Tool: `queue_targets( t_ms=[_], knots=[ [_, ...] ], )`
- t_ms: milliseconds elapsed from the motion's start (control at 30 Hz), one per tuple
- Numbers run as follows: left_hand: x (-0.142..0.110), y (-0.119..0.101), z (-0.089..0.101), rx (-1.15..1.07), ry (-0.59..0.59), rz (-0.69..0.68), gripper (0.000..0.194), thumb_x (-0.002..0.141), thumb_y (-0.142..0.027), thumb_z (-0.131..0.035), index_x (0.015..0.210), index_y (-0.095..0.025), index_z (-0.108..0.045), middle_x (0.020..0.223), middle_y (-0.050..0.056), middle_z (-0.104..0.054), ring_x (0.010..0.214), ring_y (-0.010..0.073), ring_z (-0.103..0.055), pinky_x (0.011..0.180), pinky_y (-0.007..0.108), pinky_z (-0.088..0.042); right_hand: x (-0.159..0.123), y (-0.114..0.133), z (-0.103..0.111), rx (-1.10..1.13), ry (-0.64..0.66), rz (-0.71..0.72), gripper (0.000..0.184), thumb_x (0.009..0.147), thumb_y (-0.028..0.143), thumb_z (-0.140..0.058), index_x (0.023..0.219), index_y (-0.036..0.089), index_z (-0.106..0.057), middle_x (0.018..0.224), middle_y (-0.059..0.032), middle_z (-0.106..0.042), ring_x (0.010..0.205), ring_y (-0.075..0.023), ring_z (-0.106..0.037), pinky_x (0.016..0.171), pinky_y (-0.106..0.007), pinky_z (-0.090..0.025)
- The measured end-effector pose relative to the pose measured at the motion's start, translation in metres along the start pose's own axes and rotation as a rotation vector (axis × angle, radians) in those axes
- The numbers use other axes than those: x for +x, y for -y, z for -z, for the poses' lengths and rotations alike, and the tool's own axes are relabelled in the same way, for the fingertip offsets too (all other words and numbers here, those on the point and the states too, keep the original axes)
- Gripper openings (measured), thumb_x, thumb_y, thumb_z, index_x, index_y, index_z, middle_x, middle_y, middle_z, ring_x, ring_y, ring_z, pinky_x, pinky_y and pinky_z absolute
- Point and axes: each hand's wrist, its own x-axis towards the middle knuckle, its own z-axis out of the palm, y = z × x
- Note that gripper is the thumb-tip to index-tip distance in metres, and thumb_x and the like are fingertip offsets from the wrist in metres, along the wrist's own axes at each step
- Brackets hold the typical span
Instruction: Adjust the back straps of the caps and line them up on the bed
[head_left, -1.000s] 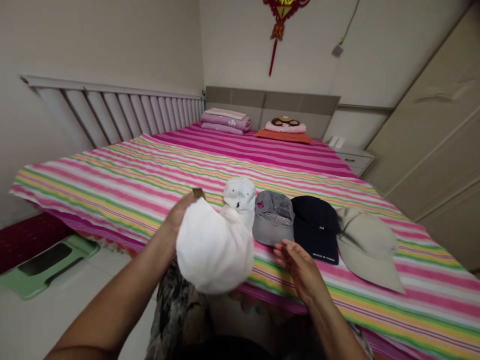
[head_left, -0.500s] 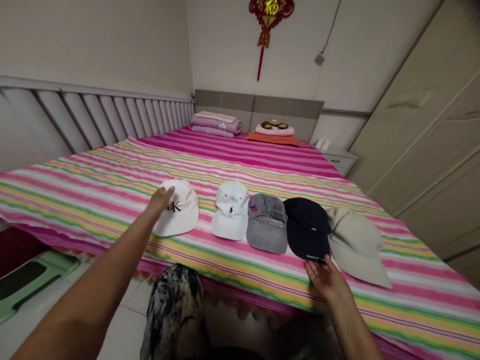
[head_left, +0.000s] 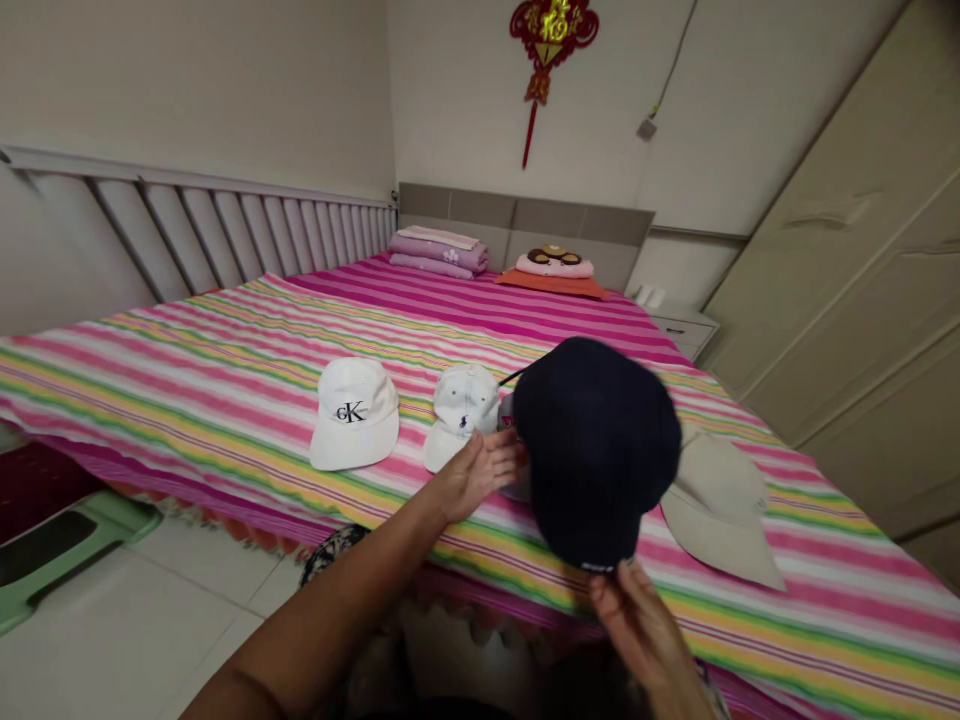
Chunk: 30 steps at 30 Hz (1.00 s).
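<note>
Right hand (head_left: 637, 630): partly closed, gripping the brim of a navy cap (head_left: 596, 450), held up over the bed with its crown toward the camera. Left hand (head_left: 476, 475): open, fingers spread, at the cap's left side; contact cannot be told. Just beyond it, a white polo cap (head_left: 465, 410) and a grey cap (head_left: 507, 412), mostly hidden behind the navy cap. Farther out, a white CK cap (head_left: 354, 412) to the left and a beige cap (head_left: 720, 515) to the right, all lying on a striped bedspread (head_left: 225, 400).
</note>
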Motion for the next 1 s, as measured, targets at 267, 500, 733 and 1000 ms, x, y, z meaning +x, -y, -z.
queue_targets(
  t_ms=[267, 500, 733, 1000],
  knots=[
    [-0.026, -0.005, -0.024, -0.034, 0.002, 0.020, 0.045, 0.047, -0.016, -0.076, 0.089, -0.015, -0.062, 0.075, 0.004, -0.067, 0.062, 0.0155, -0.062, 0.064, 0.027, -0.049, -0.027, -0.011, 0.017, -0.501, 0.091, -0.112, 0.020, 0.047, 0.025, -0.079, 0.063, 0.021, -0.068, 0.067, -0.0039, -0.068, 0.073, -0.0248, -0.062, 0.071, -0.036, -0.049],
    [-0.041, 0.005, -0.030, 0.134, 0.226, 0.276, 0.028, 0.049, -0.017, -0.072, 0.075, -0.011, -0.065, 0.064, 0.004, -0.064, 0.054, 0.0124, -0.058, 0.053, 0.021, -0.043, -0.017, 0.040, -0.036, -0.532, 0.317, 0.103, 0.043, 0.067, 0.050, -0.062, 0.099, 0.020, -0.064, 0.094, -0.0086, -0.066, 0.087, -0.0220, -0.059, 0.082, -0.033, -0.042],
    [-0.047, 0.003, -0.037, 0.209, 0.032, 0.257, 0.021, 0.048, -0.018, -0.070, 0.066, -0.012, -0.064, 0.054, 0.000, -0.058, 0.049, 0.0085, -0.051, 0.053, 0.020, -0.037, -0.029, 0.031, -0.077, -0.674, 0.389, 0.014, 0.034, 0.068, 0.047, -0.063, 0.064, 0.016, -0.052, 0.050, 0.0058, -0.043, 0.041, -0.0054, -0.034, 0.040, -0.017, -0.025],
    [-0.050, 0.005, -0.038, 0.290, 0.018, 0.261, 0.020, 0.047, -0.020, -0.074, 0.058, -0.012, -0.058, 0.047, -0.003, -0.051, 0.042, 0.0052, -0.041, 0.043, 0.018, -0.027, -0.029, 0.029, -0.078, -0.502, 0.474, -0.020, 0.033, 0.071, 0.042, -0.062, 0.057, 0.016, -0.047, 0.043, 0.0079, -0.033, 0.039, -0.0051, -0.025, 0.039, -0.019, -0.019]
  ],
)
